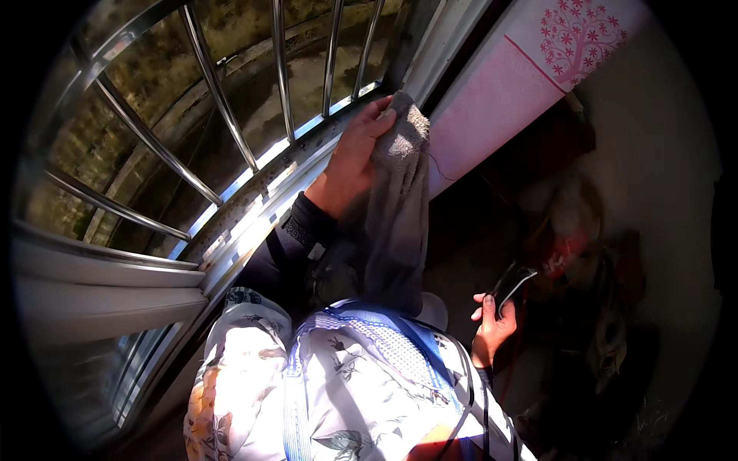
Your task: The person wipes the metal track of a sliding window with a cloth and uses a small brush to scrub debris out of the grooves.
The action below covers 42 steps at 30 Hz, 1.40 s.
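Note:
My left hand (351,161) pinches the upper end of a grey terry cloth (403,173) between thumb and fingers, close to the window frame. The cloth hangs down towards my body in long folds, sunlit at the top and shaded below. Lower and to the right, my right hand (494,328) grips a small dark object (510,282) with a pale, curved edge. Shadow hides what this object is.
A window sill (268,190) runs along the left, with metal bars (219,92) beyond it. A pink and white cloth panel (496,109) with a printed tree stands at upper right. Dim clutter (571,242) lies in shadow. I wear a floral apron (346,403); black cords (470,380) cross it.

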Motion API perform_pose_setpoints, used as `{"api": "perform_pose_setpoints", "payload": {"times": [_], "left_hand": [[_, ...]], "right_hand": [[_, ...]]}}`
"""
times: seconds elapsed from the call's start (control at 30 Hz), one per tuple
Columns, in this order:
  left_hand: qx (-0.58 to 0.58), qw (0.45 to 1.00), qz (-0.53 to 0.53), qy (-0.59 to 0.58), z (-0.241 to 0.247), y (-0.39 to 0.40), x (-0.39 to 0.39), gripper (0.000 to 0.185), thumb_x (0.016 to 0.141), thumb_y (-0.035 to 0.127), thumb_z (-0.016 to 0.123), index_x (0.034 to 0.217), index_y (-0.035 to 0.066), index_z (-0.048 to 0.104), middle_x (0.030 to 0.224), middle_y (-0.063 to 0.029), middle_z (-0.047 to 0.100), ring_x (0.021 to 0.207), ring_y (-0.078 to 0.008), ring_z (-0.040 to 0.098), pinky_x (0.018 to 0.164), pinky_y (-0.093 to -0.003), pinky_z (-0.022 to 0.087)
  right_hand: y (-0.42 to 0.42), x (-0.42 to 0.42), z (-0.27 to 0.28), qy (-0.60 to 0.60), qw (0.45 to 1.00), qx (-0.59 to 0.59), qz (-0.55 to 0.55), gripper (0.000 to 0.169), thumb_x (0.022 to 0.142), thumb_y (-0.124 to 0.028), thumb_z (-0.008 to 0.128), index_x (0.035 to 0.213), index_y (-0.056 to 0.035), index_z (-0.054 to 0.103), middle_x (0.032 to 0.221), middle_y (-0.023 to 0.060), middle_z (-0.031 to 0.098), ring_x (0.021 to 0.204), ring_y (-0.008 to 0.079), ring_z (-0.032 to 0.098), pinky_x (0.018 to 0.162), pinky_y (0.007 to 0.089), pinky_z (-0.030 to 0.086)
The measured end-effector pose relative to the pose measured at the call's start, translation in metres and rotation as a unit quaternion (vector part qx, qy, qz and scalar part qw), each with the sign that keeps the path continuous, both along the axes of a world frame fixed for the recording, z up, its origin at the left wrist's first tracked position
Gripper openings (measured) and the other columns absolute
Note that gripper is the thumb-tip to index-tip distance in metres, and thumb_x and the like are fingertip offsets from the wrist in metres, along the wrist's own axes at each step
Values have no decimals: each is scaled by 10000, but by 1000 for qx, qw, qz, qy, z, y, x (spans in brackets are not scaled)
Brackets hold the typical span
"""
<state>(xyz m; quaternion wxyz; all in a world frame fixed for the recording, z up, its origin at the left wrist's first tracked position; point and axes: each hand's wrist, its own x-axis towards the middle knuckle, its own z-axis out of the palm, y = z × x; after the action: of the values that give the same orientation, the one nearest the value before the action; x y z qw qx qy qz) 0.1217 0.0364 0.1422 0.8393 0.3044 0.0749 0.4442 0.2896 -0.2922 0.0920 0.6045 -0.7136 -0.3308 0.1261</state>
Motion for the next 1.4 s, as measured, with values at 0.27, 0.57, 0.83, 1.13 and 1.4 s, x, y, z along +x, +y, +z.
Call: {"api": "perform_pose_setpoints", "payload": {"times": [0.27,0.57,0.83,1.13,1.4], "left_hand": [[254,940,215,75,45,-131,-156,784,894,183,619,1521,57,167,1494,-179,331,1346,-300,390,1108,-420,333],[332,755,267,499,-42,-132,-213,758,935,-18,496,1545,104,64,1558,-143,253,1385,-241,336,1104,-338,282],[531,497,274,630,-100,-102,-147,682,902,216,568,1488,52,260,966,-200,601,823,-383,582,765,-457,469],[478,460,343,665,-104,-92,-145,522,856,48,592,1355,67,443,1092,-168,590,942,-352,593,826,-439,474],[492,444,323,676,-101,-84,-147,344,848,75,619,1189,85,572,1141,-132,565,1011,-334,575,882,-413,455]], "right_hand": [[5,-20,4,50,999,-11,14,162,939,-154,624,972,3,597,841,95,668,571,85,513,538,212,426],[60,-37,10,54,981,7,184,14,913,-12,610,917,-6,597,847,80,700,557,34,503,541,175,406],[76,-34,-3,2,977,23,212,42,910,-45,637,931,-16,616,817,44,691,552,30,502,519,176,398],[69,-2,-25,82,986,11,144,106,931,-105,634,899,-6,611,825,60,695,546,37,480,525,182,400],[110,-4,-21,113,962,-57,244,116,925,-117,628,894,-8,610,772,25,666,531,39,482,498,188,387]]}}
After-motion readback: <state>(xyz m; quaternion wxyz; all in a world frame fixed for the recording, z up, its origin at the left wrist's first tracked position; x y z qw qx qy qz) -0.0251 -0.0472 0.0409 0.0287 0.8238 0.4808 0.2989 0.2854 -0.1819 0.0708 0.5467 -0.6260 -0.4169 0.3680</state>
